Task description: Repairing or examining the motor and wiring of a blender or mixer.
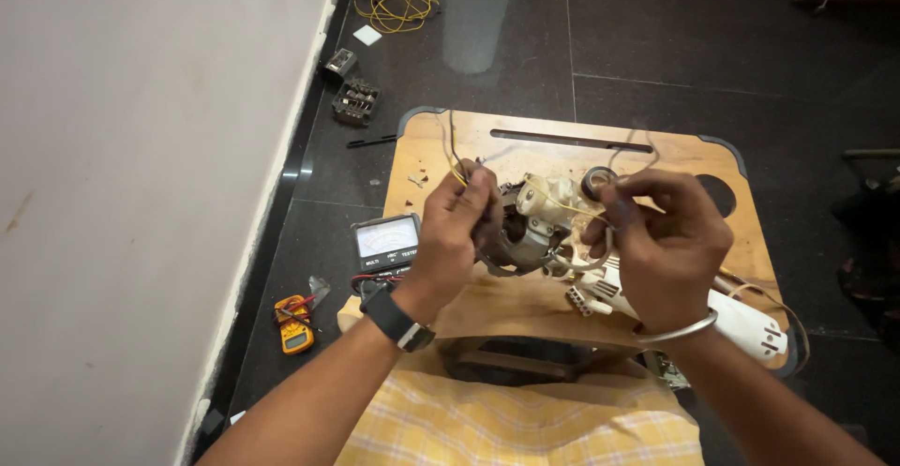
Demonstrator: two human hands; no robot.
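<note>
I am gripping the motor with my left hand, fingers clenched around it above the wooden tray. My right hand is pinching a thin yellow wire stretched from the motor. A meter is lying beside the tray.

Tan wooden table, yellow-and-white checked cloth, yellow wire, black wristwatch, orange meter, seemingly cream motor part

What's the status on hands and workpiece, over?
Left hand grip shut on yellow wire. Right hand pinches the wire's other end. Small motor assembly on wooden lap table between them. Analog multimeter clear, left.
</note>
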